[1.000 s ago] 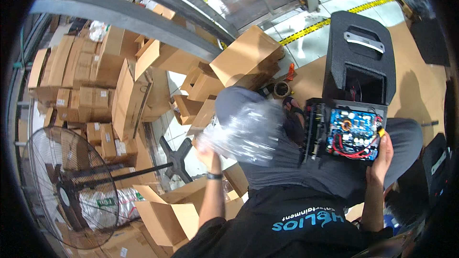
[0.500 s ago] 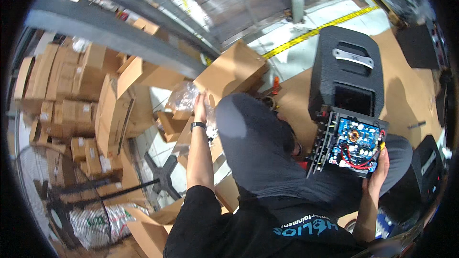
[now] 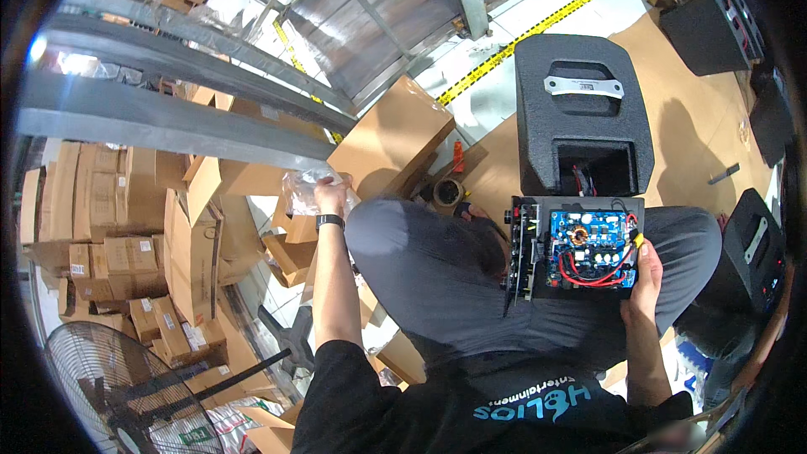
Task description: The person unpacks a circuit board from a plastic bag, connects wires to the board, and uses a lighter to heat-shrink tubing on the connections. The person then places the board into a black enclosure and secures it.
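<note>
My left hand (image 3: 330,195) reaches out to the left past my knee and grips a crumpled clear plastic bag (image 3: 304,187) above the cardboard boxes. A black watch sits on that wrist. My right hand (image 3: 646,277) holds the lower right corner of a black amplifier panel (image 3: 576,248) with a blue circuit board and red wires, resting on my lap. Just beyond the panel stands a black speaker cabinet (image 3: 583,113) with an open rectangular cut-out and a metal handle plate.
Flattened and open cardboard boxes (image 3: 176,235) pile up at the left, with a larger box (image 3: 393,139) ahead. A standing fan (image 3: 126,395) is at the lower left. A tape roll (image 3: 448,193) lies by my knee. More black speakers (image 3: 748,252) stand at the right. Grey steel beams cross the upper left.
My left hand has carried the plastic bag from in front of my knee out to the left and away from me. My right hand stays on the amplifier panel.
</note>
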Demonstrator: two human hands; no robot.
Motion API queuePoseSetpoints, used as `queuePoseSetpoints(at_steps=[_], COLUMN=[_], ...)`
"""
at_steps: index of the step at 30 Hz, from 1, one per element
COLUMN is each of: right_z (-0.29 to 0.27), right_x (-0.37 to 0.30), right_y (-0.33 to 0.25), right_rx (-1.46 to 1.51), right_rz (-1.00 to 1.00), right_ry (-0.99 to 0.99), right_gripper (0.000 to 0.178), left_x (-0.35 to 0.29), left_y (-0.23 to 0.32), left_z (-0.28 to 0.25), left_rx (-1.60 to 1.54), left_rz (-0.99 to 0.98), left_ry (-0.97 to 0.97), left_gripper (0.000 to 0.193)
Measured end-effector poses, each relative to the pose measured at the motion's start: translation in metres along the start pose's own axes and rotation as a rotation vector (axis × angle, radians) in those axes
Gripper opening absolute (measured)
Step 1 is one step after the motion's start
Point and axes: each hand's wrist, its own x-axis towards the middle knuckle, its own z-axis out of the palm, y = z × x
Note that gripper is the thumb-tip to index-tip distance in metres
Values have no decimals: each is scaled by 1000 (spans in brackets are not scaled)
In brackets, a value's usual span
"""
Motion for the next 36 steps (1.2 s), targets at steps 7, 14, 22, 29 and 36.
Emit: queuePoseSetpoints(at_steps=[7, 14, 22, 29, 36], right_z=[-9, -4, 5, 9, 3], right_x=[-1, -11, -23, -20, -12], right_y=[9, 9, 9, 7, 7], right_rx=[-71, -97, -84, 6, 44], right_rz=[40, 26, 33, 48, 104], right_ry=[12, -67, 11, 32, -54], right_gripper=[35, 34, 32, 33, 34], left_x=[-38, -25, 17, 47, 8], left_y=[212, 331, 302, 273, 222], left_z=[-42, 107, 111, -25, -180], left_rx=[-215, 311, 1396, 1175, 748], left_rz=[828, 1293, 1325, 1324, 989], left_ry=[158, -474, -995, -713, -443], left_gripper=[72, 58, 99, 43, 35])
